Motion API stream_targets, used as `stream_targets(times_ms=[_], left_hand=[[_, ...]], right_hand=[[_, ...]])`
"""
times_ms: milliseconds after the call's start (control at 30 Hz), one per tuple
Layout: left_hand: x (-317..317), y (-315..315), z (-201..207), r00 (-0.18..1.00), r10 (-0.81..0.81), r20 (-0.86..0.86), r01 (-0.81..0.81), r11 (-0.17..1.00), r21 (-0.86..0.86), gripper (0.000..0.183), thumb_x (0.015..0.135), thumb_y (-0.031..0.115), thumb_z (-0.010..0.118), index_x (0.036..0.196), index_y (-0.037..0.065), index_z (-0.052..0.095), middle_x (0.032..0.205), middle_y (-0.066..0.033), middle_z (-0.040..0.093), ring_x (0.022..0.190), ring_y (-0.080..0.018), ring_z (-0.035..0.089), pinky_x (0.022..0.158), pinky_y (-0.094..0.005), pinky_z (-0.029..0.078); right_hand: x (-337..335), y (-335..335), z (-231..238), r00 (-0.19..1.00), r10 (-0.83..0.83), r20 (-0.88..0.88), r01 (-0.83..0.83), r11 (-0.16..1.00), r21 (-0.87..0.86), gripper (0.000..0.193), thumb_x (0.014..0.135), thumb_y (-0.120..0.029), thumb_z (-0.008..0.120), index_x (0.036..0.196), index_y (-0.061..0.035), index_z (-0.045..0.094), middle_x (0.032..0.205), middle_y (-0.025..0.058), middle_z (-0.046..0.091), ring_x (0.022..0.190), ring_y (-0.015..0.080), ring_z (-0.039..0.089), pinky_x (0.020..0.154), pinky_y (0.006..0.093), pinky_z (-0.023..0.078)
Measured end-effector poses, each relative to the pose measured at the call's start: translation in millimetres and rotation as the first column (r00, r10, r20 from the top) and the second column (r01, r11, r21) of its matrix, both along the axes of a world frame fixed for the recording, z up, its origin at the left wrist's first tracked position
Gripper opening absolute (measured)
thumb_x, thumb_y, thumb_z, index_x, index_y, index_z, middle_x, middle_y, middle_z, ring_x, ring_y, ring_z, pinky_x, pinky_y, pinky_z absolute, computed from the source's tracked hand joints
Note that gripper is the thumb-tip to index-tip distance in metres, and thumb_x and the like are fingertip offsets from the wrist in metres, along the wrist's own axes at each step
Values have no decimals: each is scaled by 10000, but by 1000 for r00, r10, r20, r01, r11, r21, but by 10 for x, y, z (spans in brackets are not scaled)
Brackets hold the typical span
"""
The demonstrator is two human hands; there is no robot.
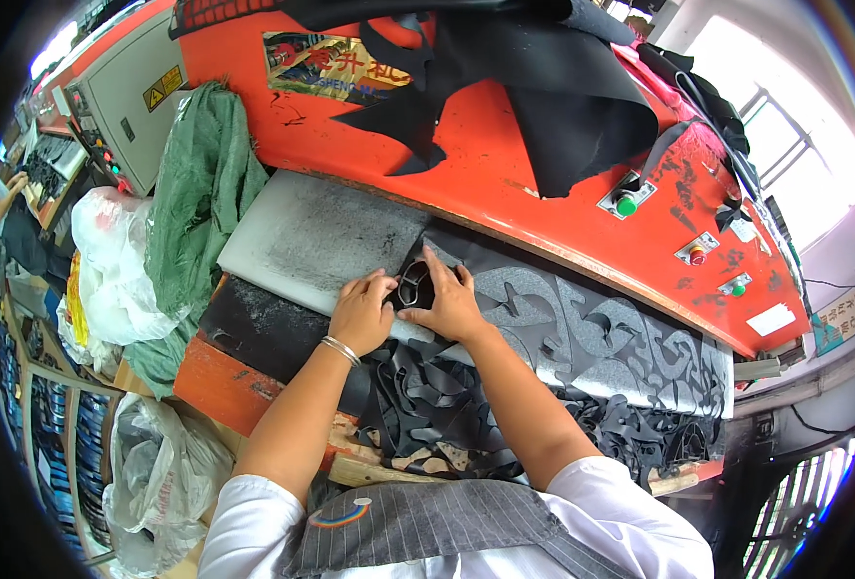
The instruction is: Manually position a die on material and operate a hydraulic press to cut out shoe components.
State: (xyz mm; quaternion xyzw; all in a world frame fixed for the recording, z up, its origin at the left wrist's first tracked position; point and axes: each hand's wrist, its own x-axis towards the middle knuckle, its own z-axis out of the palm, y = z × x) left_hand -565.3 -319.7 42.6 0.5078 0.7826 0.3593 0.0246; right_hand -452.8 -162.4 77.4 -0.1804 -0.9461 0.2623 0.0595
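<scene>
Between my two hands stands a dark metal cutting die (pixel 410 290), a hollow curved shape with a thin rim. My left hand (pixel 365 307) grips its left side with bent fingers. On its other side, my right hand (pixel 450 301) has thumb and fingers around it. Under the die lies the left end of a black leather-like sheet (pixel 444 248). Farther right, that sheet is full of curved cut-out holes. It rests on a pale, worn cutting board (pixel 287 214). My palms hide part of the die.
The orange press machine (pixel 485 145) rises behind the board, with black material draped over it and a green button (pixel 625 205) on its front. Black scraps (pixel 427 396) pile along the near edge. Green sacking (pixel 200 183) and white plastic bags (pixel 118 261) are at left.
</scene>
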Motion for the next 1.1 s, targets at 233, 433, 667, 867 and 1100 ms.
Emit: stream_targets(times_ms=[233,433,667,867,1100], left_hand=[[229,234,108,942,-18,336,-30,990,138,340,794,68,592,1119,57,491,1180,-140,626,1216,-323,507,1019,-420,338],[1141,568,691,928,47,369,-164,942,293,252,807,139,683,1027,42,608,1005,-101,628,942,-204,609,846,-322,487],[2456,1939,2063,843,-525,113,489,838,244,319,885,352,591,784,58,662,672,-162,633,635,-316,645,611,-415,493],[2497,2055,2055,865,-385,322,330,920,212,370,881,327,576,689,16,631,632,-178,610,614,-350,621,583,-432,478],[2729,1689,2100,920,-382,-93,349,686,638,331,907,311,563,774,22,656,735,-191,628,698,-375,623,623,-455,478]], right_hand=[[484,219,208,998,30,-61,-26,998,61,1149,631,-499,807,1483,-26,198,1460,195,371,1393,316,304,1122,543,188],[2302,725,561,688,-342,-640,445,896,0,987,718,-435,790,1450,5,296,1512,216,276,1414,351,238,1140,468,207],[4626,3170,1572,-249,-427,-869,953,50,-298,857,972,-516,381,1389,204,175,1463,397,164,1405,445,164,1163,430,135],[4954,3379,1467,-193,-691,-697,904,152,-400,964,943,-639,258,1435,149,1,1517,343,-46,1443,398,-62,1173,443,52],[5319,3136,1541,-15,-725,-689,945,214,-245,955,944,-633,297,1456,104,-31,1538,298,-64,1450,376,-26,1162,440,115]])
